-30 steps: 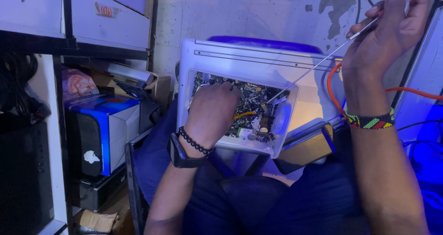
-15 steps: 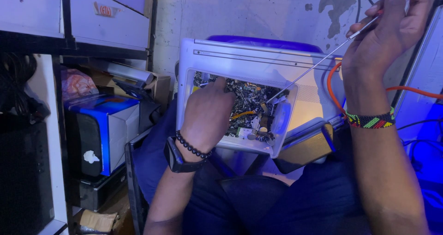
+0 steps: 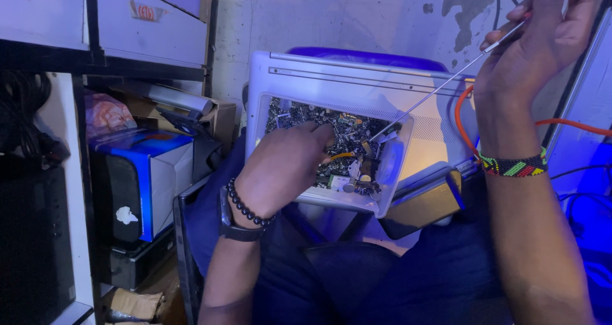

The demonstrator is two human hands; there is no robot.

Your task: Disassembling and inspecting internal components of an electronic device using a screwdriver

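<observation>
The left hand (image 3: 284,165) is digging, fingers apparently together, into a tray (image 3: 389,172) of small, light, fiddly parts (image 3: 344,133), while the right hand (image 3: 542,44) is pinching a thin stiff screwdriver (image 3: 440,92) at its handle.

A black bead bracelet (image 3: 248,209) and a dark watch (image 3: 237,230) are worn on the left wrist, a striped multicoloured bead band (image 3: 514,166) on the right, above dark trousers (image 3: 357,287).

The scene is dimly lit and washed in a cool blue-violet cast, strongest at the lower right. The pale wall (image 3: 357,19) is lit brightest, while the shelves (image 3: 38,57) at left are lost in deep shadow. Slight softness is seen throughout.
</observation>
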